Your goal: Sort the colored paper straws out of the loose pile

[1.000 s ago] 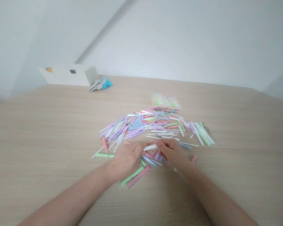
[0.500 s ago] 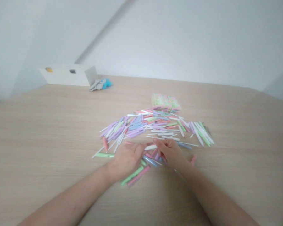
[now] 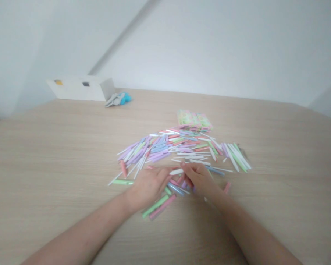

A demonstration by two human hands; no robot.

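Between my two hands lies a white pen barrel [image 3: 176, 172], its tapered end pointing left. My right hand [image 3: 200, 179] pinches its other end between thumb and fingers. The fingers of my left hand [image 3: 150, 184] are closed by the tapered tip; what they hold is hidden. Below and between the hands lie pink, purple and blue pen parts [image 3: 175, 188]. A green pen part [image 3: 155, 206] and a pink one [image 3: 162, 207] rest side by side near my left wrist. Just beyond my hands spreads a loose heap of pastel pen parts and thin white refills [image 3: 160, 147].
Finished-looking pens [image 3: 235, 157] lie in a row on the right. Behind the heap sits a stack of pink and green printed packets [image 3: 194, 120]. A white box [image 3: 79, 88] and a grey-and-blue glove-like bundle [image 3: 118, 99] stand far left on the wooden table [image 3: 278, 165].
My hands stay in nearly the same place around the white pen barrel, with only slight finger movement. The whole view has shifted very slightly.
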